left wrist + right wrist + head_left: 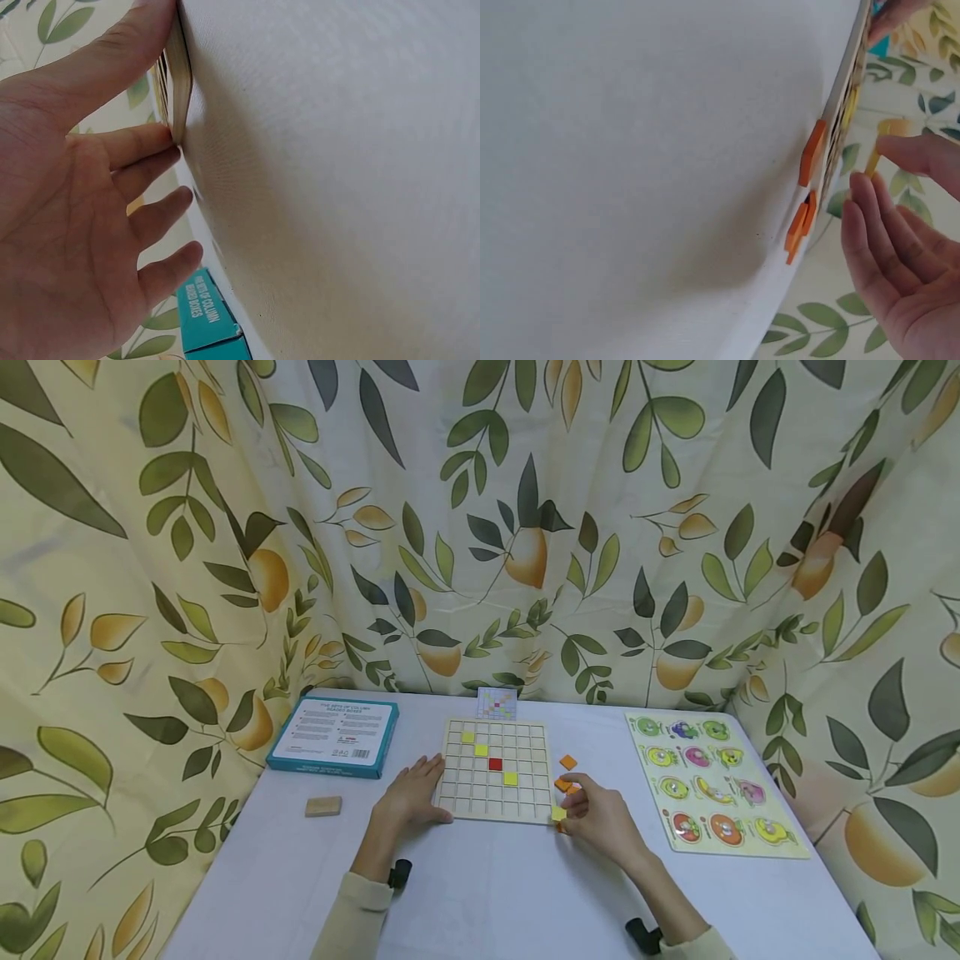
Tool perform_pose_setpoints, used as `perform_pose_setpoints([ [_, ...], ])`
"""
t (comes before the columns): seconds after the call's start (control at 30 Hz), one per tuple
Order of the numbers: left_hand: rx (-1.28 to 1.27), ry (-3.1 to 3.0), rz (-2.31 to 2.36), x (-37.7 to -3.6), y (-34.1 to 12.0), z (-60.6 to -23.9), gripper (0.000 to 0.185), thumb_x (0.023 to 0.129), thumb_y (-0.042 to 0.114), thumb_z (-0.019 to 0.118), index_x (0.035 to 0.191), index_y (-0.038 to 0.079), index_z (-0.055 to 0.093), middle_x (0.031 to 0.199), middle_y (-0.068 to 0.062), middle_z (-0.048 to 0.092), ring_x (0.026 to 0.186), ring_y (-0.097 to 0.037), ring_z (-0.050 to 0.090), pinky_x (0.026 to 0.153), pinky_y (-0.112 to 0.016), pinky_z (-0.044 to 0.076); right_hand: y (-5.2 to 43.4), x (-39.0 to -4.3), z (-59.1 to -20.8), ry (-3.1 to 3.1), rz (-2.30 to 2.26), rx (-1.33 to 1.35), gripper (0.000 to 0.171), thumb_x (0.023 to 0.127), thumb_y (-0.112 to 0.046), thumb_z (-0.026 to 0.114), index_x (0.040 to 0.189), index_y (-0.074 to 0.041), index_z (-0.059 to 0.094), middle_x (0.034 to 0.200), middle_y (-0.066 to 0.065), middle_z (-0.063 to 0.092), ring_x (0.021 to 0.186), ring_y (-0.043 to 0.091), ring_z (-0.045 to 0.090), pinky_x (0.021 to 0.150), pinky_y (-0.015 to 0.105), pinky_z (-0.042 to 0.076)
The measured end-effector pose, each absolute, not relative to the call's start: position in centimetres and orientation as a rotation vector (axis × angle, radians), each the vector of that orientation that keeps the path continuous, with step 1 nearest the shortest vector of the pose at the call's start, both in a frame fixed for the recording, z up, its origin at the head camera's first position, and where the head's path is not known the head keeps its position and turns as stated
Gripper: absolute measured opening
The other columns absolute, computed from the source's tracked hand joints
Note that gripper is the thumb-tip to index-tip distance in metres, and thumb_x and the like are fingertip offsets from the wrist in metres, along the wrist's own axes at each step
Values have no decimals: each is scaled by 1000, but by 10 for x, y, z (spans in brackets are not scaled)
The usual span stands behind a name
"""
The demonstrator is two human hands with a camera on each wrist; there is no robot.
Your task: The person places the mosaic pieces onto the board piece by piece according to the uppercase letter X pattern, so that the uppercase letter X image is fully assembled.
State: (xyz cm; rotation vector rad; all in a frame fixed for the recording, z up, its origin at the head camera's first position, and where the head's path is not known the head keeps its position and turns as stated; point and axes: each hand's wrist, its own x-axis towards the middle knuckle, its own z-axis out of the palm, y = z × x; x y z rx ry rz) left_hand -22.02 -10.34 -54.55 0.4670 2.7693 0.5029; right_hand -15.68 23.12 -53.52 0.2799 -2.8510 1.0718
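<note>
1. Left hand [411, 791]: at the left edge of the grid board [531, 793]; fingers extended, thumb near the board's near left corner. Contact with the board's edge shows in the left wrist view. No closed grasp; it rests against the wood.
2. Right hand [600, 818]: thumb and fingertips pinch a yellow tile [873, 160], just off the board's near right corner. In the right wrist view the tile is held up, apart from the board.
3. Grid board: lies flat, mid-table, towards the far edge of the white table [480, 902]. Four tiles set in it on a diagonal from near its far left corner towards the near right: two yellow squares [482, 750], then a red square [496, 764], then one more yellow.
4. Orange tiles [568, 762]: loose along the board's right edge, one apart at the far end, others bunched beside the right hand's fingertips. Exact count hidden by the fingers.
5. Pattern card [497, 702]: small, printed with coloured squares, at the table's far edge, just behind the board.
6. Teal box [333, 735]: near the table's far left corner, white printed panel uppermost. Wooden block [323, 807] nearer than the box, left of the left hand.
7. Fruit board [712, 781]: beside the table's right edge, rows of fruit pictures.
8. Leaf-and-fruit patterned curtain [480, 635] behind.
</note>
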Motion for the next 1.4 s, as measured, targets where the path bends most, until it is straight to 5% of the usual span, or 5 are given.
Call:
perform_pose_setpoints([
  [0.33,464,2763,519,-219,-103,-543,103,72,44,84,153,8,31,161,-7,25,149,-30,17,119,-53,18,220,-174,-530,-2840,1144,356,67,67,2,77,130,-10,58,88,1,72,77,11,66,69,22,56],
  [1.4,466,2770,505,-220,-104,-546,104,72,46,84,154,10,31,161,-5,24,150,-29,15,119,-53,18,194,-214,-549,-2916,1186,329,64,65,2,87,123,-5,63,84,1,72,72,8,65,68,27,57],
])
